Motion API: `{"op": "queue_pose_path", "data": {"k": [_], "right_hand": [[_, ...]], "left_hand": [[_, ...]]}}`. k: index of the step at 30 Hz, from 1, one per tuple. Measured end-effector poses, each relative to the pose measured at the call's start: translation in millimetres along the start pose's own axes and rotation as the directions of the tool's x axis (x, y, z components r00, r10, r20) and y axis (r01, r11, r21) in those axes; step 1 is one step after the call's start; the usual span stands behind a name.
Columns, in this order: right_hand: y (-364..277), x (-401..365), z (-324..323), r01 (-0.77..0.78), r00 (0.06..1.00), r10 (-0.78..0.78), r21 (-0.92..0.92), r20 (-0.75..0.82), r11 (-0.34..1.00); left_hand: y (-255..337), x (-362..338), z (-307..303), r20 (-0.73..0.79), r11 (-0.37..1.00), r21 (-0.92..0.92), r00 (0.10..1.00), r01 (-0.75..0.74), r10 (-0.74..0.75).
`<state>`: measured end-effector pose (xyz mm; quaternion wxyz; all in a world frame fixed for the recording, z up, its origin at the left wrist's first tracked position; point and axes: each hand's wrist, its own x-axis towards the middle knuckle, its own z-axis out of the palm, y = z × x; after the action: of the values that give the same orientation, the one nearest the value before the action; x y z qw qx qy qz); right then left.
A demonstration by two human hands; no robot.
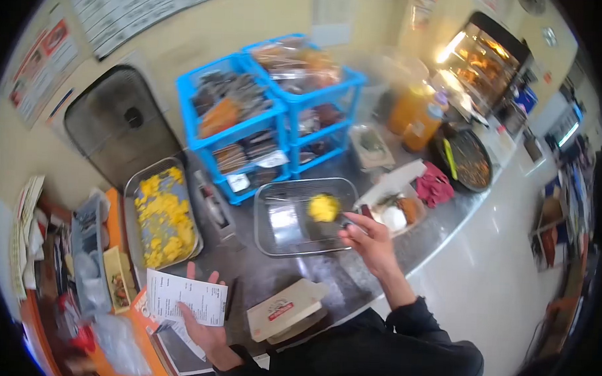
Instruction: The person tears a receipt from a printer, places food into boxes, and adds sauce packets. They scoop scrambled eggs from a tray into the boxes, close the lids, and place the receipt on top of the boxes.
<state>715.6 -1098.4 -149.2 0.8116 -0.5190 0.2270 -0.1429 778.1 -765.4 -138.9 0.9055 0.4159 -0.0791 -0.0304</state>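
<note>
The dark surface (245, 265) was the largest thing before me. Blue baskets (231, 139) stood at its back, stacked and filled with packets. Left of them, a big dark tray (104, 141) leaned upright against the wall. In front of that lay the long tray (194, 250) with yellow food (163, 233) scattered over its base. The shallow tray (283, 230) sat in front of the baskets, with one yellow clump inside, right of its middle. The pan (491, 171) stood at the far right, a green handle (450, 159) sticking out of it, and orange bottles (424, 126) stood just left of it. Nearer me, the carton (285, 311), closed or nearly so, lay by the front edge. The open box (395, 181) was just right of the shallow tray and held something white and something brown.

My left hand (206, 334) gripped the receipt (188, 297), thumb across its printed face and fingers behind. My right hand (372, 242) was at the shallow tray's right edge, its fingers bent and drawn together; I could not tell whether they pinched anything. The red cloth (436, 185) lay crumpled beside the open box. Smallest was the yellow clump (324, 207), just left of my right fingertips and apart from them.
</note>
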Motion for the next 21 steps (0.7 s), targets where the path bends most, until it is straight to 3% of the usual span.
{"op": "queue_pose_path", "data": {"k": [1, 4, 5, 7, 10, 13, 16, 21], "right_hand": [[1, -15, -51, 0.086, 0.984, -0.094, -0.062, -0.15, 0.994], [32, -18, -121, 0.236, 0.881, -0.342, -0.324, -0.326, 0.916], [45, -16, -139, 0.288, 0.826, -0.489, -0.538, -0.279, 0.793], [69, -8, -165, 0.309, 0.711, -0.7, -0.863, -0.07, 0.4], [93, 6, -184, 0.378, 0.652, -0.754, -0.899, 0.087, 0.222], [94, 8, -192, 0.459, 0.586, -0.801, -0.864, 0.121, 0.206], [102, 10, -199, 0.456, 0.623, -0.772, -0.859, 0.124, 0.231], [113, 6, -204, 0.517, 0.55, -0.818, -0.838, 0.169, 0.175]], "left_hand": [[-16, 0, 20, 0.009, 0.999, 0.001, 0.999, 0.047, -0.047], [-33, 1, 52, 0.079, 0.993, 0.066, 0.991, 0.101, -0.107], [-38, 1, 64, 0.097, 0.989, 0.086, 0.987, 0.121, -0.129], [-51, 3, 86, 0.113, 0.982, 0.09, 0.978, 0.167, -0.177], [-63, 0, 118, 0.065, 0.969, 0.13, 0.974, 0.208, -0.218], [-71, -3, 136, 0.109, 0.969, 0.136, 0.969, 0.206, -0.221], [-75, -5, 148, 0.087, 0.967, 0.136, 0.97, 0.214, -0.227], [-74, -8, 150, 0.117, 0.969, 0.12, 0.966, 0.215, -0.229]]}}
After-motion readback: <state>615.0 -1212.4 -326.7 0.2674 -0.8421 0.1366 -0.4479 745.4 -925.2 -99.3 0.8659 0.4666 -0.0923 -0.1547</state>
